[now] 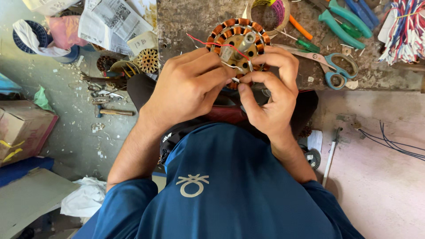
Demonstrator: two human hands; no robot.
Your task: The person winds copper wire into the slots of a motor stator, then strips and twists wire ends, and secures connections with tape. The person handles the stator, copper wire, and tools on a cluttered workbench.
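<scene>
A round motor stator (241, 35) with copper windings and a metal shaft stands tilted at the near edge of the workbench (199, 17). A red wire (212, 43) and white leads run across its face. My left hand (188, 86) grips the stator's near left rim, fingers curled over it. My right hand (270, 88) is on the near right side, with thumb and fingers pinching the thin white leads by the core. The stator's lower part is hidden behind both hands.
Scissors (338, 68), pliers (343, 22), screwdrivers (305, 37), a tape roll (270, 13) and a wire bundle (405, 31) lie on the bench. On the floor left are a hammer (113, 112), newspapers (113, 22), another stator (147, 60) and a cardboard box (22, 128).
</scene>
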